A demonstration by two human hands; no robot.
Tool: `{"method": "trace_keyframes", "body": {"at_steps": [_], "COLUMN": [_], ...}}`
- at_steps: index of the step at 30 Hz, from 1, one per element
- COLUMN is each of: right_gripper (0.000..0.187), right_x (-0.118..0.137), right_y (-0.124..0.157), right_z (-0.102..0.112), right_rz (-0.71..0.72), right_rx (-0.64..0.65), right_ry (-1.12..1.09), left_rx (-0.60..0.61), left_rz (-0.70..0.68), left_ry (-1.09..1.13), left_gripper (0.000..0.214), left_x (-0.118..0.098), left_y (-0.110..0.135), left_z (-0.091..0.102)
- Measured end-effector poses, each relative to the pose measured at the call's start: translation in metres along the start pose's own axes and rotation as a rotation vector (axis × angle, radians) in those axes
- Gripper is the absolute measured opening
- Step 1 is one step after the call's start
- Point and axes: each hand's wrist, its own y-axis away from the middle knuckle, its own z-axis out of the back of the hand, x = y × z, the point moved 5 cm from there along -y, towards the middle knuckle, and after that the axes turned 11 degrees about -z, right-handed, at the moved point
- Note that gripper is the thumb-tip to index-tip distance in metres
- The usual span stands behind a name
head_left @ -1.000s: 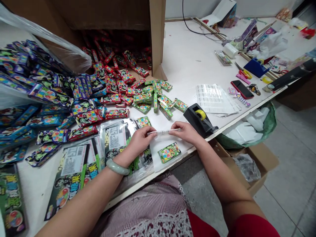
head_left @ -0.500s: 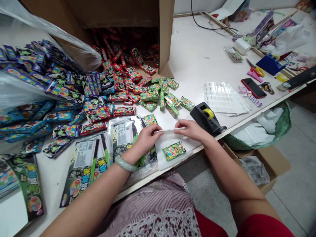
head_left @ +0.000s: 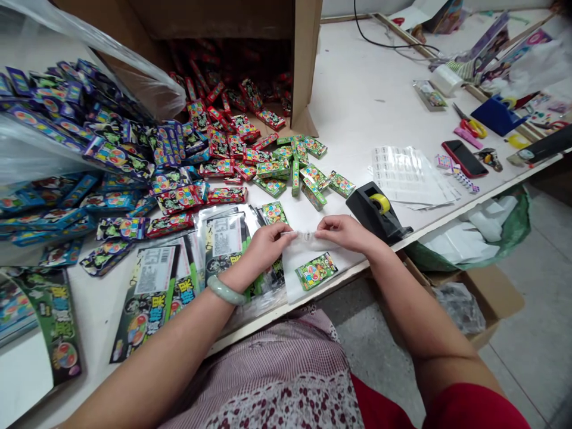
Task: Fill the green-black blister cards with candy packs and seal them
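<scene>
Label strip (head_left: 306, 236) (thin, translucent) pinched in grip of left hand (head_left: 268, 245), right hand (head_left: 347, 233).

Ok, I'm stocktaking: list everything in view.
Small boxes: many, multicoloured, left and centre
Separate box: one, green, near front edge
Strip: one, clear, front centre
Printed packs: several, dark, left front
Cartons: at least two, brown, behind, below
Tape dispensers: two, black and blue, right
Label sheets: several, white, right
Phone: one, dark, right
Scissors: count unclear, red/yellow, right
Table: one, white, throughout
Sack: one, green, below
Bracelet: one, greenish, left wrist
Left grip, right grip: two, bare, on strip
</scene>
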Motion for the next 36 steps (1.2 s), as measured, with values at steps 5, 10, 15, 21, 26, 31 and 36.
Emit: {"method": "trace_keyframes", "body": {"at_steps": [5,10,15,21,26,31,36], "right_gripper": [0.021,0.02,0.019,0.023,0.024,0.026,0.03], "right_x": [-0.004,0.001,0.009,0.006,0.0,-0.004,-0.006], "right_y": [-0.002,-0.001,-0.001,-0.005,-0.006,-0.007,-0.008], "right_z": [0.001,0.001,-0.006,-0.006,-0.009,-0.01,-0.009], "right_rz": [-0.039,0.005,0.015,-0.047,-0.063,-0.074,-0.079], "right_rx": [-0.015,-0.03,-0.006,0.018,0.063,0.072,0.086], "right_ry": [-0.003,0.012,0.089,0.094,0.027,-0.009,0.002], "left_rx": [0.002,0.008,-0.006,-0.039,-0.086,-0.07,-0.014], "left_rz": [0.022,0.024,0.036,0.079,-0.023,-0.001,0.065], "left_ry": [0.021,0.069,0.125,0.12,0.067,0.075,0.022], "left_gripper": [0.014,0.009,0.008,0.018,0.009,0.007,0.023], "left_x": [0.001,0.001,0.002,0.007,0.006,0.006,0.005], "left_y": [0.0,-0.002,0.0,0.003,0.003,0.003,0.007], "left_z": [0.0,-0.002,-0.004,0.001,-0.002,-0.002,0.001]}}
